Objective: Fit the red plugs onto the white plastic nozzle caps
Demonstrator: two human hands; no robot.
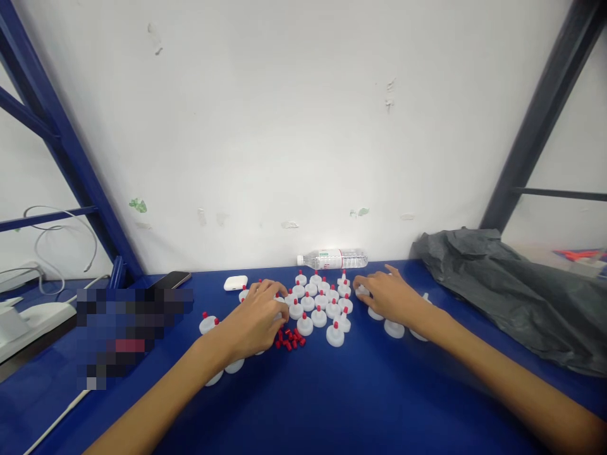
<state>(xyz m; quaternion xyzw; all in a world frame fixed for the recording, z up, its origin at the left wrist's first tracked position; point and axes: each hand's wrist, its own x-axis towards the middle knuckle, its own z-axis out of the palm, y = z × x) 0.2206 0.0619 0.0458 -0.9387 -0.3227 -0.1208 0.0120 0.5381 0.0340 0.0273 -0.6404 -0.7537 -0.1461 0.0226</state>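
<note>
My left hand [260,319] is curled over the left side of a cluster of white nozzle caps with red tips [318,316]. Its thumb and fingers are bent together; white shows between them, but what they hold, if anything, I cannot make out. Beside that thumb lies a small pile of loose red tips [289,339]. My right hand [385,296] reaches to the right of the cluster, its thumb and fingers closed round a white nozzle cap [363,291], partly hidden. Under and beside this hand stand several white caps [394,329] on which no red tip shows.
A clear plastic bottle [334,258] lies against the wall. Left of the cluster are a white case [236,283] and a phone [171,280]. Dark grey plastic sheeting [512,297] covers the right side. More caps [208,324] stand by my left forearm. Blue frame posts [76,145] flank the blue table.
</note>
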